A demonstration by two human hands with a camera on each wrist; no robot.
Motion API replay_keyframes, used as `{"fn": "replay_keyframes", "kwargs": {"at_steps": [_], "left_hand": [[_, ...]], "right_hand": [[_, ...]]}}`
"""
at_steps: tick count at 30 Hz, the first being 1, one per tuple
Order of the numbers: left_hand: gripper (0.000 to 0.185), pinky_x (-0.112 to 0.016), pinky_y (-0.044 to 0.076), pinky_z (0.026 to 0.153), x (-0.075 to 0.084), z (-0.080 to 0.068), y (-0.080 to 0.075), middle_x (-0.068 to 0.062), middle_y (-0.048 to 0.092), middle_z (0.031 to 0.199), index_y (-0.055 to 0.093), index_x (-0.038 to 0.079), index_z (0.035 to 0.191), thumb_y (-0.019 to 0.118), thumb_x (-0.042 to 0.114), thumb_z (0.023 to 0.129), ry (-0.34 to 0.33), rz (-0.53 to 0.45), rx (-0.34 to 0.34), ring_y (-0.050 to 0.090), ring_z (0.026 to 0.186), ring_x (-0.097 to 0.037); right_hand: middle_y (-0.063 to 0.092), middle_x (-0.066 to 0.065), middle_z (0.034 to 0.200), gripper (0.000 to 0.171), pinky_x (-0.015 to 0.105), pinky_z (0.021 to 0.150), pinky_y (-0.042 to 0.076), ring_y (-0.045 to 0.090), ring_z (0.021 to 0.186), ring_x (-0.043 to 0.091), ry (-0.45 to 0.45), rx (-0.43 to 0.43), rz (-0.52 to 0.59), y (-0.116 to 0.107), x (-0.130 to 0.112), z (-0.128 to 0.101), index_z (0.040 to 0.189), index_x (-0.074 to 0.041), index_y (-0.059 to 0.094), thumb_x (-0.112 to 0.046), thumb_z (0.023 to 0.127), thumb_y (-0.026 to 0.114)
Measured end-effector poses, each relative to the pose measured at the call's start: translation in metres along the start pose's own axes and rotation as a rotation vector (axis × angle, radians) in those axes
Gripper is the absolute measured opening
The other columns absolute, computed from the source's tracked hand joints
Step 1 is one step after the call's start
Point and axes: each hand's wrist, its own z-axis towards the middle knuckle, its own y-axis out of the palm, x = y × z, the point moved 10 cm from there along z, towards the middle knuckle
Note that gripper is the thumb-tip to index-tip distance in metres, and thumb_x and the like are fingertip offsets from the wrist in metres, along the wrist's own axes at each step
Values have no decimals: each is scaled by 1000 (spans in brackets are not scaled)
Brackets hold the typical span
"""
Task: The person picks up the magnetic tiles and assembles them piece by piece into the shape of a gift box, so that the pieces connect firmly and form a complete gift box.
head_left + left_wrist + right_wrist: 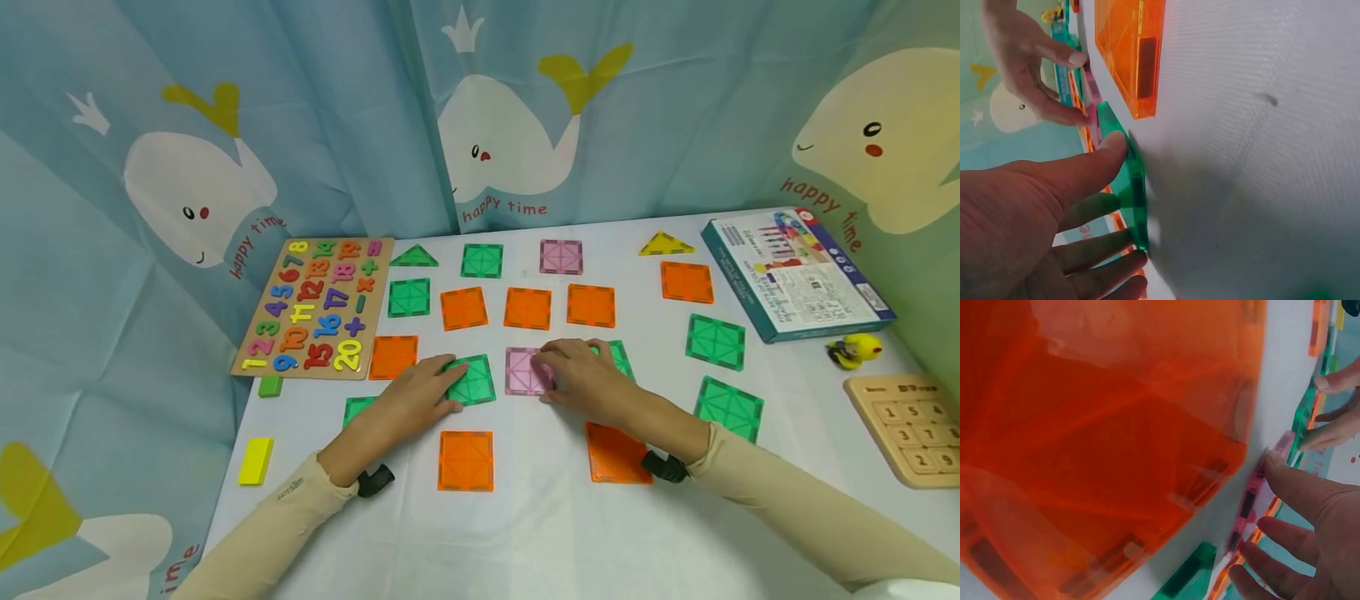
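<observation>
A wooden number puzzle board [313, 305] lies at the far left of the white worktop [525, 533]. The left hand [411, 398] rests with fingers straight against the edge of a green translucent square tile [472, 381], lying flat mid-worktop. Just beside it lies a pink translucent square tile [522, 371], touched by the straight fingers of the right hand [585, 375]. A blue printed box [797, 273] lies far right.

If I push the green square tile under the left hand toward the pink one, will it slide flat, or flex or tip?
The green square tile looks like rigid translucent plastic with a framed edge, so it probably won't flex. Thin and flat on the smooth white table, it should slide rather than tip. The left hand moves it with fingertips alone, suggesting it's light. The pink tile lies close by.
</observation>
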Motion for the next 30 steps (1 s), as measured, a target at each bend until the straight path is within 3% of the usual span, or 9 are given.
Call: {"fn": "replay_keyframes", "kwargs": {"at_steps": [7, 19, 30], "left_hand": [[64, -54, 34, 125, 6, 3, -1, -15, 38, 168, 44, 13, 162, 65, 36, 106, 30, -3, 3, 38, 154, -34], [65, -51, 32, 127, 15, 6, -1, -14, 32, 172, 40, 12, 164, 62, 35, 108, 64, 15, -29, 34, 157, -33], [62, -48, 34, 126, 16, 8, 4, -9, 32, 172, 41, 12, 163, 62, 32, 108, 79, -24, -45, 35, 157, -28]], "right_hand": [[58, 17, 149, 58, 71, 109, 34, 48, 143, 38, -19, -34, 11, 2, 0, 3, 142, -13, 65, -24, 89, 87], [62, 13, 143, 59, 70, 109, 37, 53, 138, 33, -73, -57, 22, 4, -11, 2, 141, -14, 66, -23, 88, 88], [60, 12, 143, 65, 73, 111, 35, 52, 138, 33, -35, -122, 42, 8, -3, 6, 144, -14, 64, -32, 87, 89]]}}
